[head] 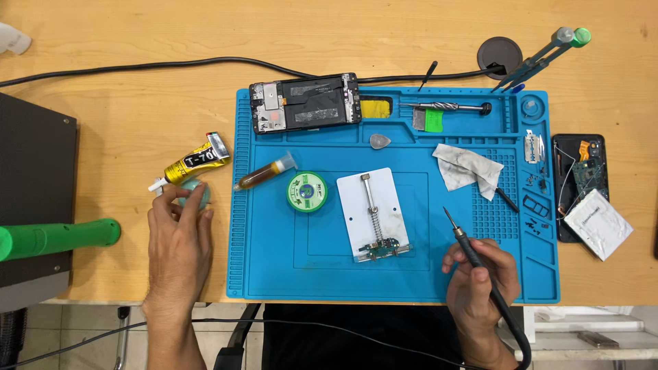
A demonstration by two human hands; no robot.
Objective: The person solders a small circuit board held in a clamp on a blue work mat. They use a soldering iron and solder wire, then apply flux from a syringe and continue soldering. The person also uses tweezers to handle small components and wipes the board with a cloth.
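My right hand [480, 281] pinches the soldering iron [473, 257], tip pointing up-left; my left hand [179, 229], fingers together, touches a pale green tin [195, 194] under the yellow glue tube [195, 163].

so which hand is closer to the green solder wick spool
Left. The left hand rests on a pale green container at the mat's left edge, just down-left of the green solder wick spool. The right hand, holding the soldering iron, is farther off, beyond the white board holder.

Bright, even overhead light, soft short shadows, everything sharp (slight glare on the blue mat [288, 274]), no blur.
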